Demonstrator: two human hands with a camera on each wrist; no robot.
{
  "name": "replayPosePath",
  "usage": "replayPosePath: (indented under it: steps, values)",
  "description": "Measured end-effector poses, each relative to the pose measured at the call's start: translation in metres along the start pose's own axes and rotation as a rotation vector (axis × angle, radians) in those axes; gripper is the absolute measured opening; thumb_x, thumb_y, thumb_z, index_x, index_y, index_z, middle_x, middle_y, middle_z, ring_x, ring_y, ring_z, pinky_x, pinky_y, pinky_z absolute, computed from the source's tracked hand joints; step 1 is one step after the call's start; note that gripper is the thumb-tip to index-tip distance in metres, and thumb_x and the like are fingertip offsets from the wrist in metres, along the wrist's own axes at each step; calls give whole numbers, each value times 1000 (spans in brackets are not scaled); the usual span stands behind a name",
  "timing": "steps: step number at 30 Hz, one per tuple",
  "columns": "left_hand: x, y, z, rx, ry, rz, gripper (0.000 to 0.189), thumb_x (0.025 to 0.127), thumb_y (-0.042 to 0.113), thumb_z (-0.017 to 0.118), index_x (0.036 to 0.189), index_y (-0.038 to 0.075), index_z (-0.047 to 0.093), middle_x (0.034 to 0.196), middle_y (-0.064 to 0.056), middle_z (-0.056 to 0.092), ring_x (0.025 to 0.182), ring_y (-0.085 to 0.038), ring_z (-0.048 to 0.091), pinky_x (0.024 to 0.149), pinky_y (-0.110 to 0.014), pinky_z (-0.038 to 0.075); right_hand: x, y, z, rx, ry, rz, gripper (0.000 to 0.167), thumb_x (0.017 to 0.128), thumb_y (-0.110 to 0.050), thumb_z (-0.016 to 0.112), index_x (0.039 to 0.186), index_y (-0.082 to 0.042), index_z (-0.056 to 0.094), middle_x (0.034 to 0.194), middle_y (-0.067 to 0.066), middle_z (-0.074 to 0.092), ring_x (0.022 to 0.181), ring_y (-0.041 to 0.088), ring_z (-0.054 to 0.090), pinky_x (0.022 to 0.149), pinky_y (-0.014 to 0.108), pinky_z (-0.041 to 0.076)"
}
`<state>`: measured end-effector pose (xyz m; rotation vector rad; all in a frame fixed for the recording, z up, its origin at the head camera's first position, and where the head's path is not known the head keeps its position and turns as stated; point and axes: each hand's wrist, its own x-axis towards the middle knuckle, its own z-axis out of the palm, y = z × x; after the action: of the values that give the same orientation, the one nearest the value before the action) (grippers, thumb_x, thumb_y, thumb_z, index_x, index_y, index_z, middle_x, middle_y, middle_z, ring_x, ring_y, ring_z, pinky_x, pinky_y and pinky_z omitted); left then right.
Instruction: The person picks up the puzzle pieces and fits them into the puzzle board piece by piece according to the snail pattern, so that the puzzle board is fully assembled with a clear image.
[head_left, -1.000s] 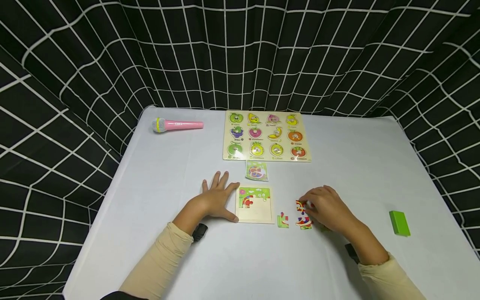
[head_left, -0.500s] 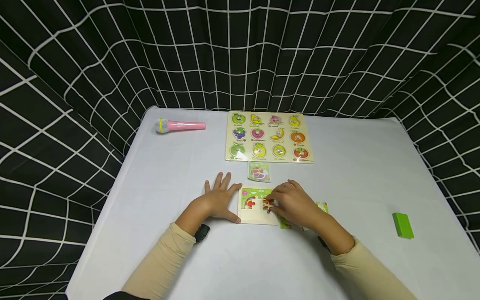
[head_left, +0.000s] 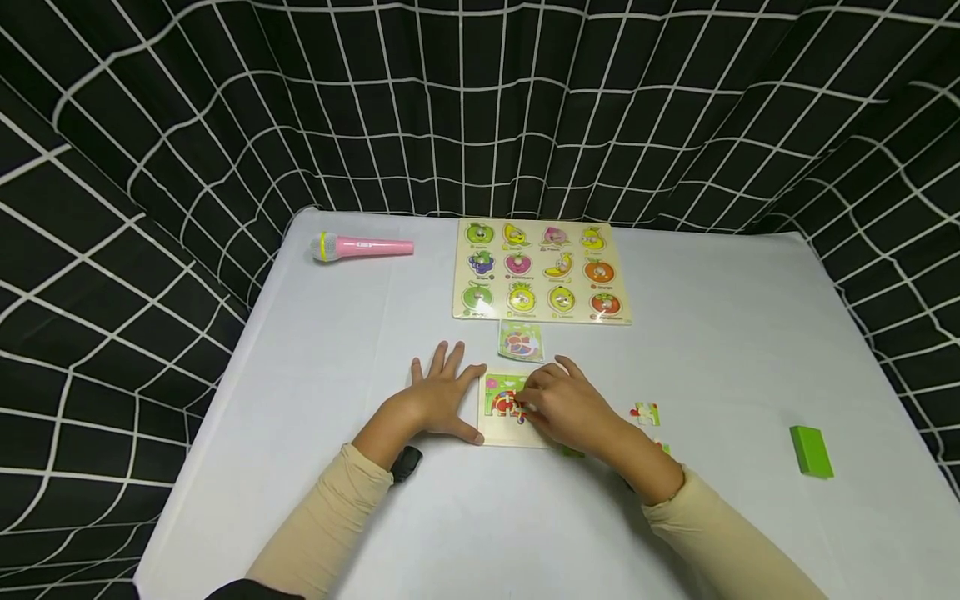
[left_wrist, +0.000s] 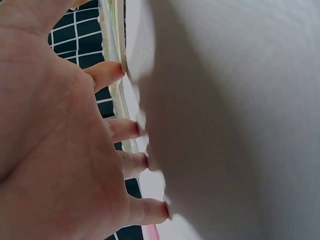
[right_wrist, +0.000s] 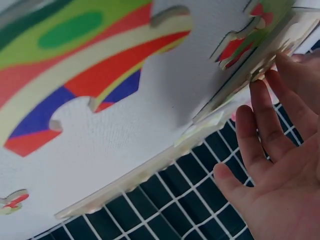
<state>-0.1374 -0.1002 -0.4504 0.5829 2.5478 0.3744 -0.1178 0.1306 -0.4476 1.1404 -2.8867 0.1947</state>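
Note:
A small wooden jigsaw tray (head_left: 501,434) lies on the white table, its top part filled with green and red pieces. My left hand (head_left: 432,406) has its fingers spread, with thumb and index finger touching the tray's left edge; the left wrist view shows those fingers straight. Over the tray, my right hand (head_left: 576,408) pinches a red jigsaw piece (head_left: 519,410) against the fitted ones. In the right wrist view its fingertips meet at the tray and mostly hide that piece. A loose green-and-red piece (right_wrist: 250,37) lies beside the tray, and a colourful piece (right_wrist: 107,65) looms close to the camera.
More loose jigsaw pieces (head_left: 646,413) lie right of the right forearm. Behind the tray are a picture card (head_left: 520,342) and a fruit peg board (head_left: 623,312). A pink toy microphone (head_left: 367,247) lies far left, a green block (head_left: 811,452) far right. A black gridded curtain (head_left: 510,108) surrounds the table.
My right hand has lifted the red piece from the loose ones on the right and carried it left onto the tray, against the fitted pieces. My left hand stays at the tray's edge.

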Motion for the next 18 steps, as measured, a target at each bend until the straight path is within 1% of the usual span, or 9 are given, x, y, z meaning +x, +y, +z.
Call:
replayPosePath:
  steps: [5, 10, 14, 18]
  values:
    - [0, 1, -1, 6, -1, -1, 108, 66, 57, 82, 153, 22, 30, 162, -19, 0, 147, -43, -9, 108, -73, 6, 1, -2, 2, -42, 14, -19, 20, 82, -19, 78, 102, -20, 77, 96, -3, 69, 106, 23, 61, 107, 57, 33]
    - [0, 1, -1, 8, -1, -1, 108, 65, 58, 82, 152, 23, 30, 162, -19, 0, 147, -43, -9, 108, -74, 6, 1, -4, 2, -58, 22, -32, 20, 82, -18, 77, 102, -20, 77, 95, -2, 68, 104, 23, 61, 107, 58, 34]
    - [1, 0, 0, 7, -1, -3, 108, 65, 58, 82, 153, 23, 30, 162, -19, 0, 147, -42, -9, 108, -74, 6, 1, -3, 3, -83, 22, -51, 21, 80, -18, 78, 101, -19, 77, 93, -1, 68, 102, 23, 61, 107, 57, 34]
    - [1, 0, 1, 7, -3, -8, 108, 65, 59, 82, 153, 24, 29, 162, -18, -1, 148, -42, -9, 108, -73, 5, 2, -2, 4, -120, 41, -81, 23, 77, -19, 79, 100, -20, 77, 91, -2, 68, 99, 23, 62, 105, 55, 37]
